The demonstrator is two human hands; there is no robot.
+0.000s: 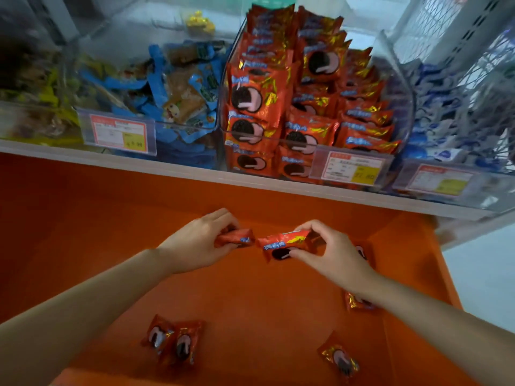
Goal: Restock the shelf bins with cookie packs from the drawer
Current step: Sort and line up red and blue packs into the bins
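Red foil cookie pack (235,237) sits in the left hand's (195,243) curled grip, and a second pack (284,242) is pinched in the right hand's (334,254) thumb-and-finger grip, ends nearly touching, above the orange plastic drawer (250,302). Loose packs (174,339) lie near its front and right wall, with broad floor between them. Beyond the white shelf edge (167,169), the clear plastic bin (405,107) is stacked high.

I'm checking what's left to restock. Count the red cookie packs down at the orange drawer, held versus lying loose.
Held packs: 2
Loose packs: 5, two partly hidden by the right arm
Total: 7
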